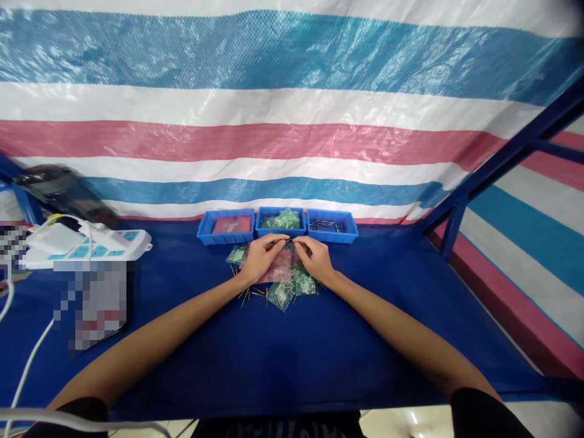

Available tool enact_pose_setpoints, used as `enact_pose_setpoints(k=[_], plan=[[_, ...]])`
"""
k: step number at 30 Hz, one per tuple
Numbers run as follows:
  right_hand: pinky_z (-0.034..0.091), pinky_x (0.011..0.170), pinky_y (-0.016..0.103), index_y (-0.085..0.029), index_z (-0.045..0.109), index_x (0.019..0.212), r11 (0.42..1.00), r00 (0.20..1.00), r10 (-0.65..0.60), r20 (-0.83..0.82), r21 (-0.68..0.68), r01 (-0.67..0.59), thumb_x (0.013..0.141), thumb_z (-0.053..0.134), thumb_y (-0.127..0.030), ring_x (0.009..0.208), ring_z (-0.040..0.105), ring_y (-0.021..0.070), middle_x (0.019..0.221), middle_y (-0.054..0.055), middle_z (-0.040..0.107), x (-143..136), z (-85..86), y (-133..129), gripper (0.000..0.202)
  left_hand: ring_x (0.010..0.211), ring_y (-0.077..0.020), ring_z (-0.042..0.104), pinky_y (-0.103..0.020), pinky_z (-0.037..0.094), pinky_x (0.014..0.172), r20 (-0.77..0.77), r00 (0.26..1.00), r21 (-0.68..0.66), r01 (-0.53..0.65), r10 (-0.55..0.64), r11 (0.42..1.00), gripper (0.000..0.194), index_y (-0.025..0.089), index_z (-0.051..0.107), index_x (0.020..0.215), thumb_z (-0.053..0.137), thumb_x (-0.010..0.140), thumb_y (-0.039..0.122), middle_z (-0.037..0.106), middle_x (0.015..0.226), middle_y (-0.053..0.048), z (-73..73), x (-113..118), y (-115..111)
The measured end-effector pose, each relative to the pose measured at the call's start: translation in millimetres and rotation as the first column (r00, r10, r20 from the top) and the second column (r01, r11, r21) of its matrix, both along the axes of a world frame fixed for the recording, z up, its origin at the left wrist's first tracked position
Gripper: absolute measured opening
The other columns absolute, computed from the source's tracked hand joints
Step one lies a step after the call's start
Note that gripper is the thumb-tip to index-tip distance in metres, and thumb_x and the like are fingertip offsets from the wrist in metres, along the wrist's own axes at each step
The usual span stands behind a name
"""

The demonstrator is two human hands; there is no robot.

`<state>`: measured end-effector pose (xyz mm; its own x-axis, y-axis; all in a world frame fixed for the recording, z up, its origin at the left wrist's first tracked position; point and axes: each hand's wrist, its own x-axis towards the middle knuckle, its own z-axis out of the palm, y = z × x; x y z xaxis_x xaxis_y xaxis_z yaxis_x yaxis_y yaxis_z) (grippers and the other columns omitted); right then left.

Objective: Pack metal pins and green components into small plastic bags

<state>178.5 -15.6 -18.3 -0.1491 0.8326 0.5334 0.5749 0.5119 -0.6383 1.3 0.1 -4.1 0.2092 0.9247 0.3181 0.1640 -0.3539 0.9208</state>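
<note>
My left hand (264, 257) and my right hand (314, 258) meet just in front of the middle blue bin, fingertips pinched close together. A small thin dark item (291, 240) shows between them, too small to name. Under and between the hands lies a pinkish flat plastic bag (279, 267). Small clear greenish packets (281, 294) lie nearer to me, with more packets (305, 281) below my right hand and another packet (236, 255) beyond my left wrist. Loose thin metal pieces (249, 295) are scattered by my left wrist, partly covered by it.
Three blue bins stand in a row: the left bin (225, 239) holds pinkish bags, the middle bin (280, 232) greenish packets, the right bin (333, 235) thin metal pieces. A white power strip (137, 242) with cables sits left. A blue frame (483, 164) rises at right.
</note>
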Motion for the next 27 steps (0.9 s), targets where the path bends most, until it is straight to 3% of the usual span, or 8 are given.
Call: enact_pose_setpoints(k=[6,11,15,20,27], plan=[[0.047,0.064,0.025,-0.016,0.065,0.102,0.998,0.999,0.049,-0.002,0.031,-0.049,0.092,0.048,-0.033,0.062,0.058,0.0137,0.085,0.005,0.069,-0.3,-0.4,0.1,0.025,0.050,-0.0097,0.047,-0.020,0.037,0.048,-0.001,0.998,-0.053,0.062,-0.063,0.997,0.029,0.018,0.063,0.109,0.060,0.085,0.036,0.056,0.061,0.003,-2.0,-0.8,0.6],[0.047,0.069,0.027,-0.018,0.066,0.094,0.981,0.990,0.143,0.017,0.130,-0.144,0.093,0.050,-0.031,0.069,0.060,0.0154,0.084,0.006,0.068,-1.1,-2.9,2.2,0.020,0.052,-0.0104,0.051,-0.020,0.040,0.052,-0.033,0.996,-0.053,0.086,-0.088,0.995,0.032,0.017,0.062,0.111,0.061,0.085,0.036,0.058,0.060,0.003,0.8,-1.3,-1.2],[0.047,0.066,0.026,-0.018,0.065,0.092,0.987,0.995,0.101,-0.025,0.126,-0.097,0.094,0.049,-0.031,0.066,0.060,0.0150,0.081,0.005,0.068,-0.6,-3.2,2.8,0.021,0.051,-0.0102,0.052,-0.020,0.041,0.051,0.007,0.997,-0.065,0.071,-0.071,0.995,0.029,0.017,0.063,0.106,0.063,0.084,0.036,0.059,0.061,0.003,0.5,-0.2,-1.7],[0.046,0.064,0.025,-0.018,0.065,0.090,0.994,0.994,0.044,-0.096,0.099,-0.035,0.094,0.049,-0.032,0.062,0.059,0.0136,0.078,0.003,0.067,0.4,-2.0,2.9,0.022,0.053,-0.0108,0.053,-0.020,0.041,0.049,-0.001,0.999,-0.056,0.041,-0.041,0.998,0.025,0.014,0.068,0.086,0.064,0.082,0.039,0.064,0.067,-0.001,-1.3,0.6,-0.8],[0.046,0.066,0.025,-0.018,0.067,0.088,0.991,0.996,0.086,-0.011,0.108,-0.084,0.093,0.051,-0.033,0.066,0.061,0.0149,0.078,0.004,0.069,0.3,-7.1,6.1,0.023,0.055,-0.0108,0.055,-0.021,0.044,0.051,0.000,1.000,-0.012,0.008,-0.008,1.000,0.027,0.015,0.071,0.091,0.063,0.084,0.040,0.068,0.080,-0.004,-3.8,0.6,0.3]])
